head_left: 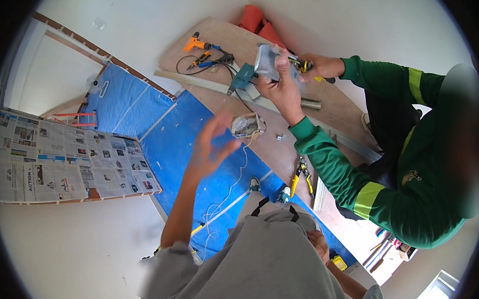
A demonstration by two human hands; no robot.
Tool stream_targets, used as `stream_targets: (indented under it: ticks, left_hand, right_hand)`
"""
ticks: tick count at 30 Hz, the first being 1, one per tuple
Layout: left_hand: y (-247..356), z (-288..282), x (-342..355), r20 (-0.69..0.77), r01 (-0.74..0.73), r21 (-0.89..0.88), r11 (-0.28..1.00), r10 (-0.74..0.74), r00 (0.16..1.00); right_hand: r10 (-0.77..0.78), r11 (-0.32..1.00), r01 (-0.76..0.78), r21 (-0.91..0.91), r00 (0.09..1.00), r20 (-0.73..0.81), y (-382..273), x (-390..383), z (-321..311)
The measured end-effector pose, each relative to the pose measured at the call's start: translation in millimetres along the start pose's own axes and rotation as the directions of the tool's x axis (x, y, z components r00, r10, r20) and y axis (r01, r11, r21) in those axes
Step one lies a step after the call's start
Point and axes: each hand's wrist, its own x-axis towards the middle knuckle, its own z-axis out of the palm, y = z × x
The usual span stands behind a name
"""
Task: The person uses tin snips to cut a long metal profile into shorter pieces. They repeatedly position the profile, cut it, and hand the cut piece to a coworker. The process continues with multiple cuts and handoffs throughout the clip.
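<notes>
My left hand (210, 146) is raised over the blue floor sheet, slightly smeared by motion. Its fingers are apart and it holds nothing. Close to it on the board sits a small open box (247, 126) with a clear plastic bag inside. My right hand (319, 246) rests low at my side against my grey clothes, its fingers partly hidden. Across from me, a co-worker in green sleeves holds up a clear plastic pack (268, 61) in one hand. The co-worker's other hand grips a yellow and black tool (304, 66).
An orange drill (196, 43), a teal power tool (241, 78) and yellow-handled snips (301, 178) lie on the wooden board (327, 81). Metal channels (351, 144) cross it. A white cord (239, 173) trails over the blue sheet (169, 131). Newspaper (63, 162) covers a surface at left.
</notes>
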Motion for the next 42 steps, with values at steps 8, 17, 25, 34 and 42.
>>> stream_targets:
  ticks: [8, 17, 25, 34, 42]
  left_hand:
    - [29, 58, 144, -0.201, -0.345, -0.026, 0.938, 0.333, 0.921]
    - [22, 90, 166, -0.058, -0.541, 0.161, 0.826, 0.555, 0.83]
    - [27, 112, 191, 0.336, -0.768, 0.397, 0.502, 0.699, 0.631]
    - [28, 164, 240, 0.813, -0.904, 0.332, 0.27, 0.404, 0.419]
    - [44, 139, 276, 0.891, -0.754, 0.431, 0.495, -0.106, 0.441]
  right_hand:
    - [-0.309, 0.95, 0.312, 0.005, 0.945, -0.111, -115, 132, -10]
    - [-0.195, 0.98, 0.186, -0.07, 0.833, -0.518, -210, 271, -32]
    - [-0.085, 0.924, -0.172, -0.343, 0.78, -0.62, -166, 310, -65]
    - [0.011, 0.681, -0.447, -0.58, 0.798, -0.603, -131, 274, -37]
    - [0.079, 0.73, -0.355, -0.584, 0.893, -0.443, -136, 295, -35]
